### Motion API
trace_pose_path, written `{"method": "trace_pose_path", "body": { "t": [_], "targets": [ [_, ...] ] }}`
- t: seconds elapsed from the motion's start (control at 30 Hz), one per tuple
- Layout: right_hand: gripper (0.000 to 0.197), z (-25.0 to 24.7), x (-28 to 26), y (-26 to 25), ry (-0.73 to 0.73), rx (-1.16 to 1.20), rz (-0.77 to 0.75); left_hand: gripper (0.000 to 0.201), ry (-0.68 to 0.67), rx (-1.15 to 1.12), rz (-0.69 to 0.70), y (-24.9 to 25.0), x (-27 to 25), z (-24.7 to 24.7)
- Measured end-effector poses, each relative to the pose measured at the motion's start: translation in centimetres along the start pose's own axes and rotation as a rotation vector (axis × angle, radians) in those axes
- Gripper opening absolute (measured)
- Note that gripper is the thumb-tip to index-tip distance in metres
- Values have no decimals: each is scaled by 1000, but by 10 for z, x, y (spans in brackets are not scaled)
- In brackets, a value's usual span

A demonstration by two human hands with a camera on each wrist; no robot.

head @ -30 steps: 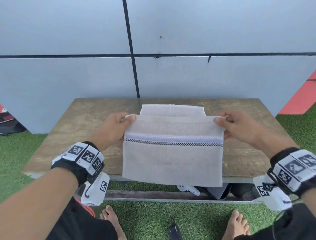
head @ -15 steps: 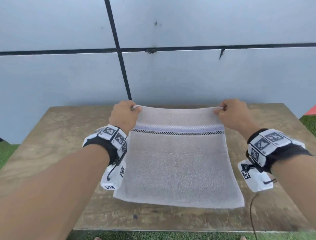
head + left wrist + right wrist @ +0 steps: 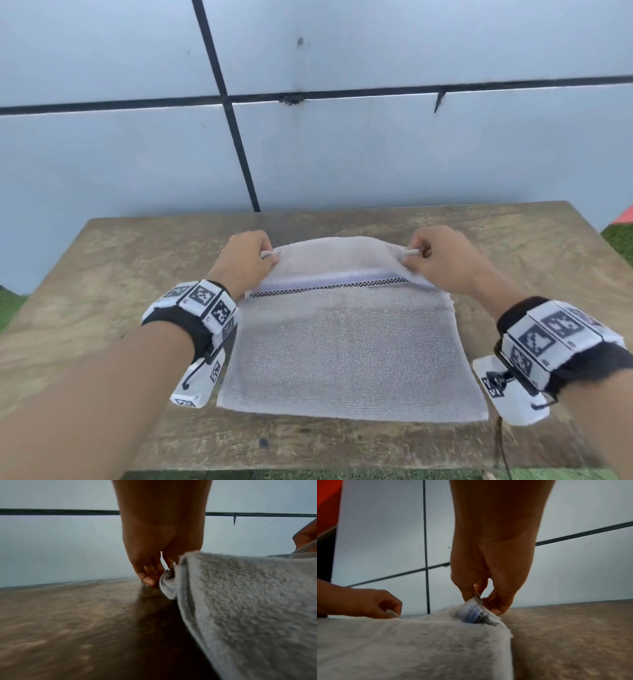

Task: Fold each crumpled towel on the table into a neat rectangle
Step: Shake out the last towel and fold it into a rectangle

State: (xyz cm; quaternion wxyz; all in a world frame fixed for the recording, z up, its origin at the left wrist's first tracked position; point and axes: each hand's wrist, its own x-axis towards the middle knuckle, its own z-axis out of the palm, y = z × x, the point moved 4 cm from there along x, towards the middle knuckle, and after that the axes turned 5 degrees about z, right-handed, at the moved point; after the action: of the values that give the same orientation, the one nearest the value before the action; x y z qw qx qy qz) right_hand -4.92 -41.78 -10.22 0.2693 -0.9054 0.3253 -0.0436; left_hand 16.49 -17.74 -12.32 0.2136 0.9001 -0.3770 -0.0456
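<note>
A beige towel [image 3: 346, 349] with a lilac band and a black checked stripe lies spread on the wooden table [image 3: 113, 274]. Its far edge is lifted off the table in a low arch. My left hand [image 3: 251, 262] pinches the far left corner, seen close in the left wrist view [image 3: 169, 574]. My right hand [image 3: 433, 262] pinches the far right corner, the striped band bunched under its fingertips [image 3: 496, 609]. The towel [image 3: 412, 646] fills the lower left of the right wrist view, and the towel [image 3: 254, 608] fills the right of the left wrist view. The near edge lies flat.
A pale panelled wall [image 3: 342, 154] with dark seams stands right behind the table's far edge. Green turf [image 3: 616, 240] shows past the table's right side. Bare wood lies on both sides of the towel.
The towel went from hanging in front of the table to lying on it. Both hands have since lowered and drawn its far edge toward me.
</note>
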Motion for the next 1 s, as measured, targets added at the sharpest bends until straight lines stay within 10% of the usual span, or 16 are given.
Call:
{"method": "trace_pose_path", "body": {
  "t": [0.23,0.5,1.0],
  "targets": [
    [20,5,-89,-39,-83,246,-121,15,-392,289,-130,-2,-55,-29],
    [21,14,-142,-59,74,357,-304,28,-156,-360,492,112,-119,-25],
    [21,18,-112,-58,-18,897,-105,9,50,-704,345,105,-103,10]
  ]
}}
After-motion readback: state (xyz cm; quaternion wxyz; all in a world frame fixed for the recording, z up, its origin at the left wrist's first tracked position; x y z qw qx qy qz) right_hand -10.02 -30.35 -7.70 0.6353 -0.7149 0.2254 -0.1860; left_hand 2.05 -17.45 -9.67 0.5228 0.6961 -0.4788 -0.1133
